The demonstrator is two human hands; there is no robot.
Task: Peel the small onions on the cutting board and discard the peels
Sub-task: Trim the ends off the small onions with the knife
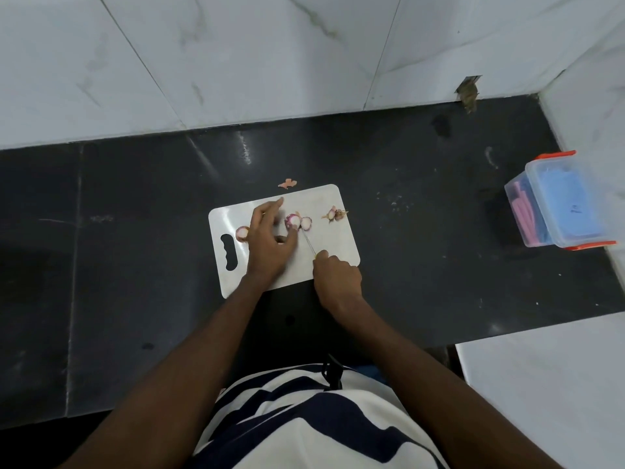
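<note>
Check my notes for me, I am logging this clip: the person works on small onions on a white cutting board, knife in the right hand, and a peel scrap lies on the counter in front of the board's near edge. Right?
Nearly. In the head view the peel scrap lies on the counter beyond the far edge of the white cutting board, not the near one. The small onions and the knife in the right hand are as noted.

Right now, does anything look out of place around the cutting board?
Yes. One pinkish peel scrap lies on the dark counter just beyond the far edge of the cutting board, not on it. Farther back, the wall tile is chipped where it meets the counter.
</note>
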